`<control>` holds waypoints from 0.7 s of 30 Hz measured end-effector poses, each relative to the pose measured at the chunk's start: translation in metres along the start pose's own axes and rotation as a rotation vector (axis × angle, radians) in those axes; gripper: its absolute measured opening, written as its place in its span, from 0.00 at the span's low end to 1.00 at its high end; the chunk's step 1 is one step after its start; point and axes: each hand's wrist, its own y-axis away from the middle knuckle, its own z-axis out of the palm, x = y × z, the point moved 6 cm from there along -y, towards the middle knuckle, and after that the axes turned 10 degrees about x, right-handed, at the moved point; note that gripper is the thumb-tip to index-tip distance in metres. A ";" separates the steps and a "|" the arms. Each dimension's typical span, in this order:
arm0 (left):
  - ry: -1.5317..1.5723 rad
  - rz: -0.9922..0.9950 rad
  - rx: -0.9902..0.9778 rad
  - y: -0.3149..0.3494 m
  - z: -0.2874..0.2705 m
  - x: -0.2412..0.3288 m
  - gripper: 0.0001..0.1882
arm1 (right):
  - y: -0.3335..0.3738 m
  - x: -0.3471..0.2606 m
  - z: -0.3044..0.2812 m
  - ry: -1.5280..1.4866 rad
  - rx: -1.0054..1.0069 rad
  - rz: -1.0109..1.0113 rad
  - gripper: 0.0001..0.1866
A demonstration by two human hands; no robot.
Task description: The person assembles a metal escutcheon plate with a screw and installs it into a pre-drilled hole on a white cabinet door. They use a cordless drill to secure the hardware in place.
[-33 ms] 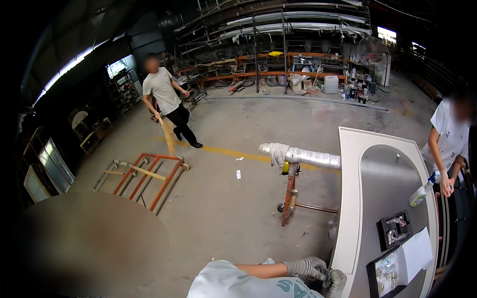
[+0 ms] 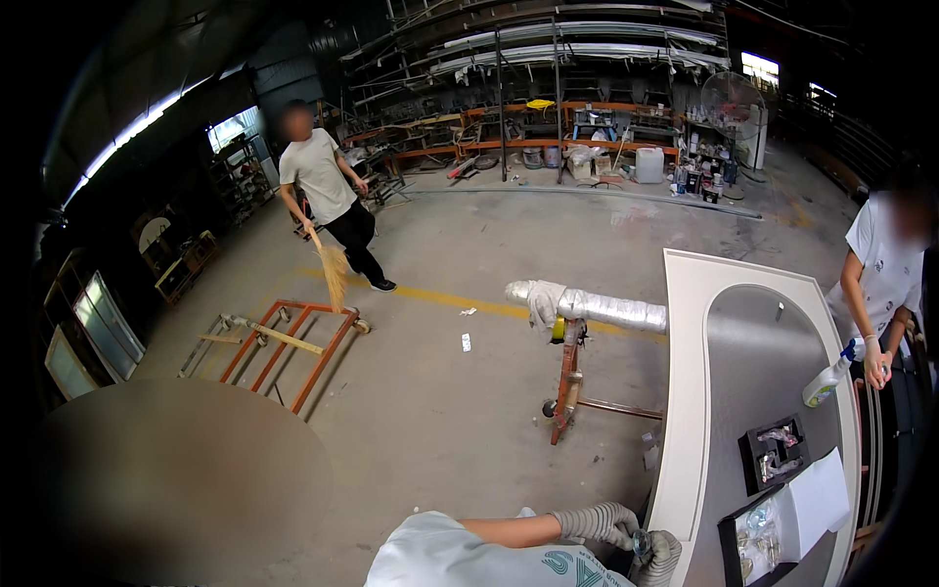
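My left hand [image 2: 598, 524], in a striped grey glove, is closed on a small round, shiny piece [image 2: 641, 541] at the lower edge of the view. My right hand [image 2: 661, 559], gloved alike, is closed against the other side of that piece; its exact kind is too small to tell. Both hands are beside the left edge of a cream door panel [image 2: 681, 460] with an arched frosted glass pane [image 2: 761, 354]. On the panel, to the right of my hands, lies an open black box [image 2: 736, 560] with metal fittings in clear plastic. A smaller black tray [image 2: 755, 472] of fittings lies beyond it.
A spray bottle [image 2: 827, 382] stands on the glass near a co-worker [image 2: 885, 264] at the right. The panel's far end adjoins a wrapped support bar [image 2: 616, 307]. Another person [image 2: 321, 176] holds a broom [image 2: 334, 274] beside a wheeled orange frame [image 2: 328, 362].
The small round piece between my hands shows more plainly now. The broom has swung slightly at the far left, and the whole view has shifted a little.
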 end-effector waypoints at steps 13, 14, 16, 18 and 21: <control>-0.503 0.994 1.291 0.202 -0.212 0.307 0.37 | -0.051 -0.061 -0.055 0.499 0.263 -0.296 0.14; -0.566 1.145 1.377 0.228 -0.206 0.327 0.38 | -0.061 -0.059 -0.062 0.553 0.262 -0.361 0.14; -0.747 1.458 1.508 0.275 -0.175 0.366 0.38 | -0.073 -0.056 -0.071 0.646 0.248 -0.475 0.14; -0.933 1.773 1.561 0.308 -0.135 0.386 0.38 | -0.078 -0.054 -0.068 0.692 0.235 -0.490 0.15; -1.264 2.120 1.543 0.332 -0.059 0.403 0.39 | -0.108 -0.029 -0.069 0.513 0.190 -0.426 0.18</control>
